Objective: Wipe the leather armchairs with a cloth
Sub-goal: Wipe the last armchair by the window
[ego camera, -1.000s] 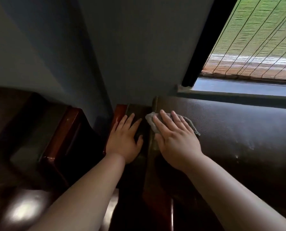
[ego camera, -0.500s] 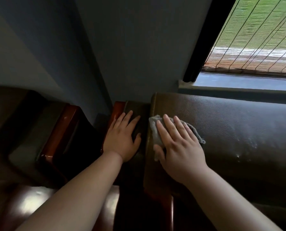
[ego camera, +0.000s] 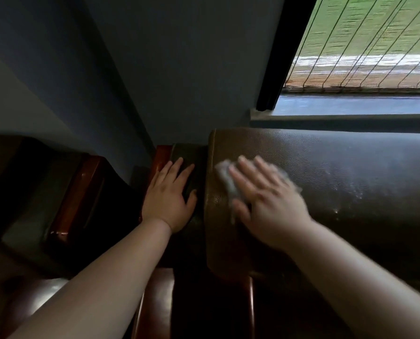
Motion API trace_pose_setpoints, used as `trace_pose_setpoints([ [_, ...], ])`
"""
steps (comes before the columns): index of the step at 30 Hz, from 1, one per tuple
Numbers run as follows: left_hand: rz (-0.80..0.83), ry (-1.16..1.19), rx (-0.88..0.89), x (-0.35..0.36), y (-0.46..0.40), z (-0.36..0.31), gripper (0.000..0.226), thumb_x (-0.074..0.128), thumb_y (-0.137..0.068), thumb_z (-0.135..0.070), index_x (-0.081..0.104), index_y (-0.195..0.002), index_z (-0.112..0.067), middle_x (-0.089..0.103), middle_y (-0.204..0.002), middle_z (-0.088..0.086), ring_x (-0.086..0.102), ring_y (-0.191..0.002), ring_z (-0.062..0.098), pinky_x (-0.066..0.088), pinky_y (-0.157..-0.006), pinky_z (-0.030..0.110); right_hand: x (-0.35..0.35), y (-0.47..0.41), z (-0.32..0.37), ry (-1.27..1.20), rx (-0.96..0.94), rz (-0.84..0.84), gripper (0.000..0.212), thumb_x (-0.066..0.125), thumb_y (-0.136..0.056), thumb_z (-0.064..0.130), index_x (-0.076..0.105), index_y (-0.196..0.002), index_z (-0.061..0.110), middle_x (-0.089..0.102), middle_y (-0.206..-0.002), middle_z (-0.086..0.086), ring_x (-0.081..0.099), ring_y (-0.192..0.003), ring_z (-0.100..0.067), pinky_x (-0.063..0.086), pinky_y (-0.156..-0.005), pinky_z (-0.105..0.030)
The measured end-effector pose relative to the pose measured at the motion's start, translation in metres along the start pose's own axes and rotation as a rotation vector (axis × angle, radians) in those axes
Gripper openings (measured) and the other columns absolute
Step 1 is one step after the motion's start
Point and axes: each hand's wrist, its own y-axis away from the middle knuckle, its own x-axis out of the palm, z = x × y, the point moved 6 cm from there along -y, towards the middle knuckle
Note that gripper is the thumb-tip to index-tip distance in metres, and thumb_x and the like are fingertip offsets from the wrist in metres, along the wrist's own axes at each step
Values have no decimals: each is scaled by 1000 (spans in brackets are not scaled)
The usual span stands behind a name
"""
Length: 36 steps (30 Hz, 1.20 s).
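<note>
The wall and the window stand behind the furniture; the window sill runs just above the chair back. The leather armchair fills the right half, its padded top edge lying along the wall, with pale streaks toward its right part. A second armchair, with a glossy wooden arm, sits at the lower left, apart from the work.

The left hand rests flat, fingers straight, on the leather pad of the armrest just beside the chair back's left corner, evidently to brace the body. The right hand is blurred; it presses with spread, straight fingers on the cloth, pinning it rather than gripping it. The cloth lies on the chair back near its left edge. Judgement: wiping is under way, with most of the back rightward yet to cover.
</note>
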Motion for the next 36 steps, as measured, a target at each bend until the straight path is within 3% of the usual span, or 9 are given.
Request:
trace_pose_setpoints([
  [5, -21, 0, -4, 0, 0, -2, 71, 28, -96, -60, 27, -163, -38, 20, -174, -4, 15, -161, 22, 22, -130, 48, -19, -59, -75, -39, 427, 89, 72, 22, -103, 62, 2, -166, 33, -2, -175, -2, -3, -161, -29, 0, -130, -45],
  [10, -17, -16, 1, -2, -1, -1, 72, 28, -95, -61, 28, -163, -37, 21, -174, -2, 18, -161, 23, 23, -130, 49, 4, 17, 29, -58, 100, -63, 72, 37, -98, 55, 27, -164, 30, 22, -172, -5, 16, -159, -32, 13, -129, -49],
  [12, -14, -20, 2, -2, 0, -1, 73, 27, -95, -61, 27, -164, -37, 21, -174, -2, 18, -161, 23, 22, -130, 48, 4, 30, 20, -48, 29, -44, 69, 40, -97, 53, 34, -162, 30, 28, -170, -4, 21, -158, -32, 17, -128, -49],
  [18, -31, -25, 22, -1, 0, -3, 71, 28, -98, -60, 28, -164, -35, 22, -174, 0, 18, -160, 25, 20, -131, 49, -16, 6, -91, -61, 514, -8, 76, 20, -92, 53, 14, -166, 35, 8, -175, 2, 6, -160, -24, 4, -129, -42],
  [20, -24, -23, 16, -1, -1, -4, 71, 26, -99, -61, 28, -165, -34, 22, -174, 0, 18, -161, 25, 20, -131, 49, -9, 6, -53, -55, 473, -10, 79, 21, -90, 53, 14, -166, 33, 6, -175, 0, 4, -161, -27, 3, -130, -44],
  [25, -33, -22, 13, -2, -1, -2, 68, 22, -102, -62, 30, -163, -35, 23, -174, 0, 20, -160, 25, 22, -130, 49, 9, 24, 27, -37, 46, -53, 69, 35, -99, 54, 29, -164, 31, 23, -171, -2, 17, -159, -30, 14, -129, -47],
  [27, -48, -5, 17, -1, -1, -1, 66, 23, -103, -61, 32, -163, -34, 25, -173, 0, 21, -160, 25, 23, -130, 49, 4, 25, -15, -1, 91, -50, 70, 33, -98, 56, 27, -164, 32, 23, -172, -1, 18, -159, -28, 13, -129, -45],
  [32, -2, -19, 23, -2, 1, 0, 67, 22, -105, -64, 29, -164, -34, 22, -174, 1, 18, -161, 26, 18, -131, 50, -12, 33, -94, -33, 547, -63, 76, 16, -94, 62, 14, -165, 38, 9, -174, 4, 6, -160, -22, 5, -129, -43],
  [36, 143, 134, -92, -21, -5, -16, 65, 17, -109, -59, 29, -166, -30, 19, -176, 2, 12, -162, 24, 7, -132, 49, -6, 31, -4, -15, 272, -30, 70, 17, -100, 61, 8, -166, 37, 4, -175, 5, -1, -161, -23, 0, -129, -42],
])
